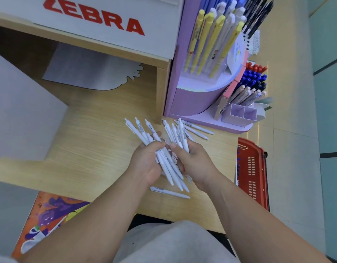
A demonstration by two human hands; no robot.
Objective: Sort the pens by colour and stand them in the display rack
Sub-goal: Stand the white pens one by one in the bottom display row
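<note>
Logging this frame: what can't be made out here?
Head view:
- Labels on the white pens: too small, blurred.
- How many are held: left hand and right hand cover them.
- Inside the red basket: mostly hidden by the table edge.
- Black pens in the display rack: cut off by the top edge.

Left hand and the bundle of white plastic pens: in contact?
Touching. The head view shows the left hand with its fingers curled round the bundle of white plastic pens, which lies across its palm.

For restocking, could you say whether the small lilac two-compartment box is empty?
Empty: the small lilac two-compartment box shows bare inner walls, nothing inside.
</note>
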